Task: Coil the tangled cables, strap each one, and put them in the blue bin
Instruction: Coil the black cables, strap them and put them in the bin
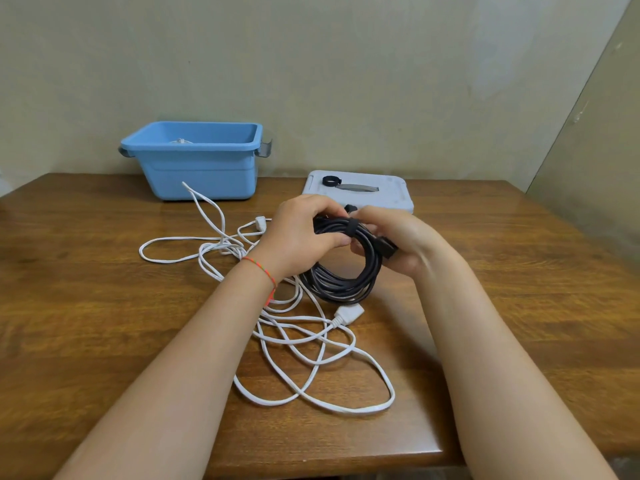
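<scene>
A coiled black cable (346, 275) is held upright above the middle of the table. My left hand (298, 233) grips the top of the coil from the left, and my right hand (398, 237) grips it from the right, over the black plug. A black strap (353, 226) is wrapped round the top of the coil between my thumbs. A tangled white cable (304, 337) lies spread on the wooden table (104, 306) below my hands. The blue bin (197, 164) stands at the back left, with a bit of white cable visible inside.
A grey lid (388, 192) lies flat at the back of the table, behind my hands, with a rolled black strap (331, 181) and a grey handle on it. A wall runs close behind the table.
</scene>
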Motion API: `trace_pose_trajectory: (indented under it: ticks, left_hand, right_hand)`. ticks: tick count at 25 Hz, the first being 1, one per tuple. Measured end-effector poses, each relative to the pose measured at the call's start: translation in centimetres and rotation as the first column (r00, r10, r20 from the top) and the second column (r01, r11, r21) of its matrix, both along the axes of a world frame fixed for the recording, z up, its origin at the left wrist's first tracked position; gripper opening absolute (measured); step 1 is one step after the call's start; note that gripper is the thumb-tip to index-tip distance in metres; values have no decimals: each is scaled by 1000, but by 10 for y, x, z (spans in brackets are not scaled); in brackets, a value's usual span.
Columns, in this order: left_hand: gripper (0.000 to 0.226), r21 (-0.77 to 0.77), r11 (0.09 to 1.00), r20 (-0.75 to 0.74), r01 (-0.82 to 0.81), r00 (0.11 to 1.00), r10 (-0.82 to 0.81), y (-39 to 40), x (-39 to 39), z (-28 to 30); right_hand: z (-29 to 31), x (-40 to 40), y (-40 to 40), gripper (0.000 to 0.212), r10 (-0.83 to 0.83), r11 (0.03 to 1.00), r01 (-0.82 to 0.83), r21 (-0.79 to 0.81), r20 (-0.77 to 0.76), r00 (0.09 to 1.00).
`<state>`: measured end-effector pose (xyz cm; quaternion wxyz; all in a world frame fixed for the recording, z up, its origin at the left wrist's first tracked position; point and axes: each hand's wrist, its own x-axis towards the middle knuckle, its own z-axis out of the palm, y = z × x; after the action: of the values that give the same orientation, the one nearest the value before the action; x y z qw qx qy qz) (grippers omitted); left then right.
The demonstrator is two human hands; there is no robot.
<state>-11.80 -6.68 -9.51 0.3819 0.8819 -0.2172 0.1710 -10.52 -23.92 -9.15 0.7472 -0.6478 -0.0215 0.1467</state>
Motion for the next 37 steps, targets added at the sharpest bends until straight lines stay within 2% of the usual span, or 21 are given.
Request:
trace_pose_trajectory:
  ticks: [2, 4, 6, 11, 15, 21, 24, 25, 27, 29, 30, 32, 33, 34, 35, 37]
  left_hand:
    - [28, -7, 1000, 34, 22, 999, -22, -1, -1, 0]
    - [28, -14, 999, 58, 31, 998, -31, -2, -2, 0]
    - [28, -24, 999, 79, 34, 996, -32, -3, -3, 0]
    - [26, 1, 999, 86, 35, 996, -35, -5, -3, -1]
    - [25, -29, 999, 17, 46, 999, -45, -4, -4, 0]
    - [27, -262, 963, -217, 55, 969, -115, 5, -2, 2]
    - [26, -337, 940, -286, 45, 947, -148, 7, -1, 1]
    - [27, -361, 932, -316, 29, 937, -152, 8, 0, 1]
    - [28, -426, 904, -382, -33, 912, -147, 11, 2, 0]
    - [29, -489, 864, -438, -117, 890, -127, 15, 7, -1]
    - [30, -511, 845, -459, -159, 881, -112, 16, 8, -2]
    - [31, -524, 819, -492, -234, 868, -66, 18, 11, -4]
    - [32, -521, 811, -503, -266, 863, -40, 17, 11, -5]
    - [32, -519, 802, -513, -297, 858, -14, 17, 11, -5]
    - [32, -517, 791, -525, -327, 851, 9, 17, 11, -5]
    - [33, -515, 767, -552, -383, 833, 45, 17, 13, -7]
  right_hand:
    - [-1, 1, -4, 10, 59, 992, -48, 119, -91, 994]
    - [-2, 2, -6, 10, 73, 981, -52, 186, -109, 991]
    - [-3, 2, -7, 10, 76, 975, -49, 218, -118, 990]
    - [-11, 6, -6, 10, 139, 963, -55, 264, -314, 939]
    - [-12, 5, -9, 20, 195, 959, -118, 259, -296, 935]
    - [-11, -2, -5, 26, 194, 968, -144, 205, -253, 948]
    - [-5, -6, -6, 12, 183, 983, -186, 0, -181, 966]
    - [-4, -4, -6, 12, 115, 987, -128, -97, -135, 984]
    - [-1, 0, -3, 12, -112, 970, 110, -219, 5, 994]
    - [5, 1, 0, 15, -295, 911, 341, -231, 214, 931]
    - [9, -1, 2, 16, -311, 895, 389, -217, 319, 895]
    - [14, -9, 9, 14, -217, 881, 390, -267, 504, 836]
    - [13, -13, 13, 13, -117, 844, 393, -366, 588, 801]
    - [10, -14, 19, 14, 6, 750, 425, -507, 648, 762]
    - [6, -15, 23, 19, 145, 600, 467, -650, 662, 735]
    - [1, -16, 33, 32, 339, 267, 492, -829, 559, 757]
